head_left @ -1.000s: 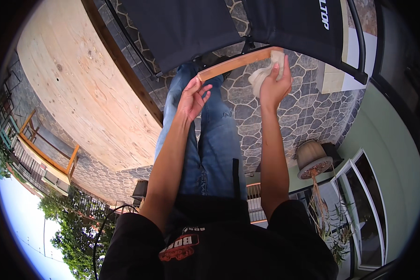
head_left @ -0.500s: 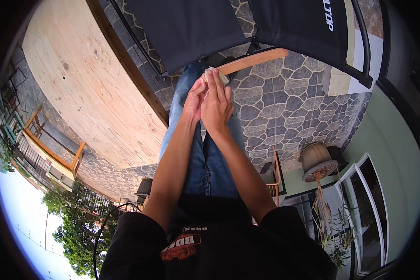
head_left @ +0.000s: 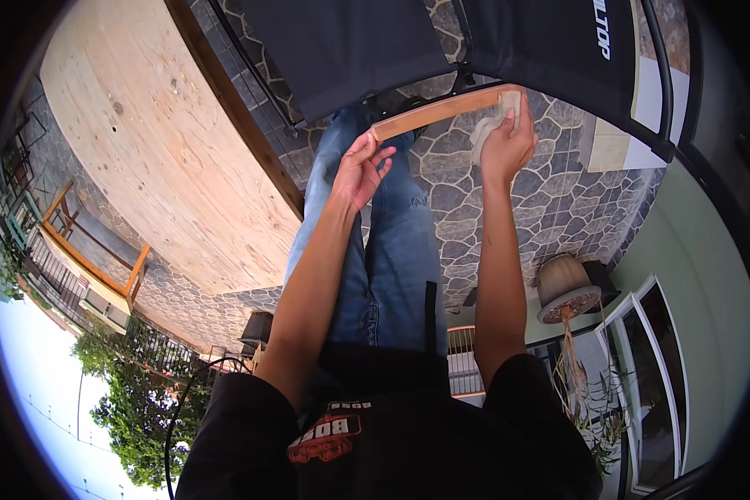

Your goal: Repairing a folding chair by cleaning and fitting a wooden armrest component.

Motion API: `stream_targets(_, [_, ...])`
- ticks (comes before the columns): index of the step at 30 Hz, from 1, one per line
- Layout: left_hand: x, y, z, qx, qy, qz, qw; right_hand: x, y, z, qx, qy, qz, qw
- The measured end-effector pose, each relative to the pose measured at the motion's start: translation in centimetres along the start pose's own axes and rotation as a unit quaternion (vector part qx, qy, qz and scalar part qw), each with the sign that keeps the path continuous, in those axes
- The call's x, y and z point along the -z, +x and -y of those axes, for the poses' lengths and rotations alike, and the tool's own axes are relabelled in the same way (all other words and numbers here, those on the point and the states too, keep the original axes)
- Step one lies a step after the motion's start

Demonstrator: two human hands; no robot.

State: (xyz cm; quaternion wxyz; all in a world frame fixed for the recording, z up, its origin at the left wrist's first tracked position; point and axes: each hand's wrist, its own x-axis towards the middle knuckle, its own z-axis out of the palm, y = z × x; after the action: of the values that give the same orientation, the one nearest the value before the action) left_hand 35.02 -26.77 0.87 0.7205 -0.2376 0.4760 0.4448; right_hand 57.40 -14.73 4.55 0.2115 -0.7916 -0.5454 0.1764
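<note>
A long, slightly curved strip of orange-brown wood stretches across in front of me, above my knees. Its left end is pinched between the thumb and fingers of my left hand, whose other fingers are loosely curled. At the far right end, my right hand grips a crumpled pale beige cloth and presses it against the wood. Part of the cloth hangs down on the left side of that hand.
A large plywood tabletop lies to my left. Ahead stands black fabric seating with a dark tube frame. Grey stone-patterned paving covers the ground. On the right are a potted plant and a green wall.
My right hand has slid the cloth along the wood, away from my left hand to the far right end. My left hand stays at the left end.
</note>
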Motion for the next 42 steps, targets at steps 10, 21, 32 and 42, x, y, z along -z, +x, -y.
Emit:
stream_targets(10, [-0.6, 0.1, 0.2, -0.027, -0.012, 0.028, 0.999, -1.5, -13.0, 10.0, 0.029, 0.035, 0.169, 0.985])
stream_targets(21, [-2.0, -1.5, -1.3, -0.025, -0.016, 0.007, 1.000, -1.2, -2.9, 11.6, 0.171, 0.046, 0.313, 0.933])
stream_targets(32, [-1.4, -0.3, -0.3, -0.097, 0.037, -0.015, 0.994, -1.9, 3.7, 8.3, 0.315, -0.130, 0.420, 0.841])
stream_targets(42, [-1.7, -0.3, -0.6, -0.059, -0.082, 0.003, 0.995, -0.1, 5.5, 9.1, 0.272, -0.208, 0.335, 0.878])
